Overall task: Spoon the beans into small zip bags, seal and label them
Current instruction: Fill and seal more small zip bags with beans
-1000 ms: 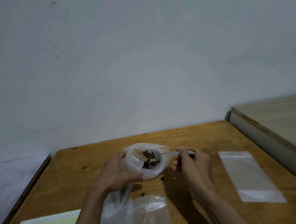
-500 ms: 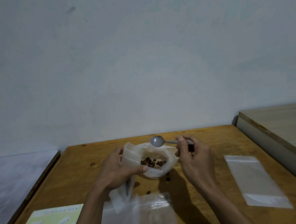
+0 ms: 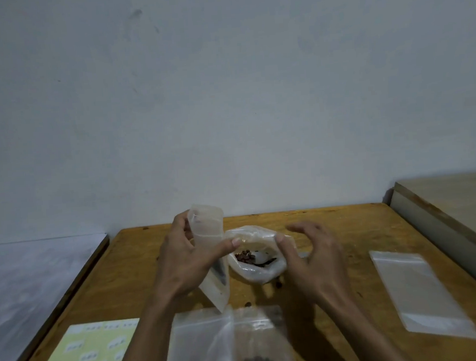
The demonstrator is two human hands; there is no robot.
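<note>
The left hand [image 3: 186, 257] pinches a small bag [image 3: 210, 250], standing up. The right hand [image 3: 311, 255] is loose, its thumb touching the bean bag [image 3: 258, 263] between both hands. The small bag is light, soft and slippery, so hold it near its top edge.

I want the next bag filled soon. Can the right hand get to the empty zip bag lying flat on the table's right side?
Probably yes. The right hand hovers open beside the bean bag, holding nothing, and the bare table between it and the empty zip bag shows nothing in the way.
</note>
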